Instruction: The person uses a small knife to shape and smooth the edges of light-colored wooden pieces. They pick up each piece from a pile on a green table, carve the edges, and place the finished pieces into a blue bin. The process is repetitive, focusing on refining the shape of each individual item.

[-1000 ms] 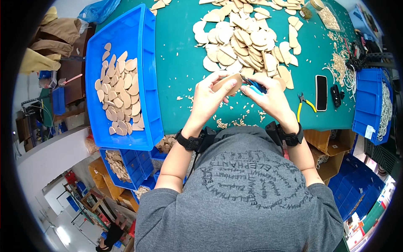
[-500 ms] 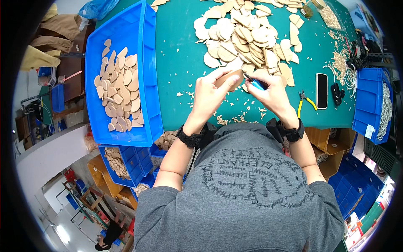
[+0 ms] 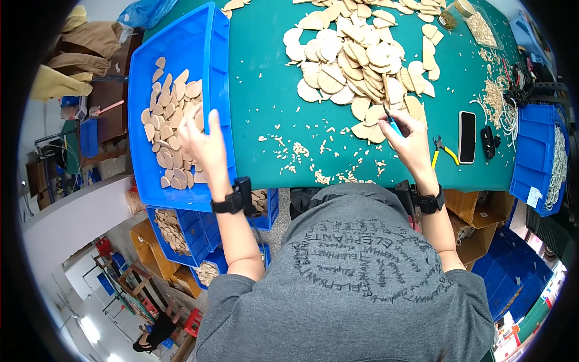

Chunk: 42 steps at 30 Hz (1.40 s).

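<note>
Over the blue bin (image 3: 218, 120) at the left, my left hand (image 3: 206, 148) is open, thumb and fingers apart, with no piece visible between them. Flat, rounded wooden pieces (image 3: 175, 99) lie heaped in the bin just beyond and beside its fingertips. My right hand (image 3: 411, 142) is closed around small pliers with blue handles (image 3: 395, 127), their dark jaws pointing away from me. Close to those jaws is the near edge of a large pile of pale wooden discs and half-discs (image 3: 362, 66) on the green table.
Small wood offcuts (image 3: 295, 151) are scattered over the green tabletop (image 3: 259, 108). To the right lie yellow-handled pliers (image 3: 446, 151), a phone (image 3: 467, 137) and a small black object (image 3: 487, 139). A glass jar (image 3: 455, 13) stands far right; a blue crate (image 3: 531, 157) holds cords.
My left hand has moved left from the pliers to over the bin, and the wooden piece it held is no longer visible in it. My right hand has shifted slightly right, still holding the pliers.
</note>
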### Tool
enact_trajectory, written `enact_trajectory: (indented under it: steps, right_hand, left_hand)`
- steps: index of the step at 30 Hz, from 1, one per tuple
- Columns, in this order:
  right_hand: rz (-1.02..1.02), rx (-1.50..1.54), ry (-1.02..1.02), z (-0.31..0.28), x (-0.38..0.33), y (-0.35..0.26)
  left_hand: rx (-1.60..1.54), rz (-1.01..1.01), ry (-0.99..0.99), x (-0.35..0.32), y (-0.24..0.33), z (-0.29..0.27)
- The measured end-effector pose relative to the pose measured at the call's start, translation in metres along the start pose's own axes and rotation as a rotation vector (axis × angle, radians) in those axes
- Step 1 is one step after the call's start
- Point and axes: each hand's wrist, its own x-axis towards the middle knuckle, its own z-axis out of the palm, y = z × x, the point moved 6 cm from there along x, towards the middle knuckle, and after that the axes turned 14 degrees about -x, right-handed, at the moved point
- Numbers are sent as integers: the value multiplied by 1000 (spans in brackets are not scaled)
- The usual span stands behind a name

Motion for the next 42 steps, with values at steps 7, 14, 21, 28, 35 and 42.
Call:
enact_trajectory:
  steps: [7,14,21,28,35,42]
  right_hand:
    - [-82,-25,64,-1,-5,-10]
    - [7,-19,68,-5,-9,3]
    - [-34,11,-12,14,-3,-11]
    - [-141,-137,-137,24,-6,-36]
    - [-199,-189,-113,22,-10,-45]
    - [-240,-190,-36,18,-12,-45]
  left_hand:
    - [-31,-178,-582,-35,43,238]
    - [-270,-221,-612,-39,21,259]
    - [-1397,-986,-793,-74,61,173]
    - [-1035,-537,-853,-80,106,117]
    - [-930,-305,-796,-84,118,100]
    - [-933,-296,-766,-82,123,94]
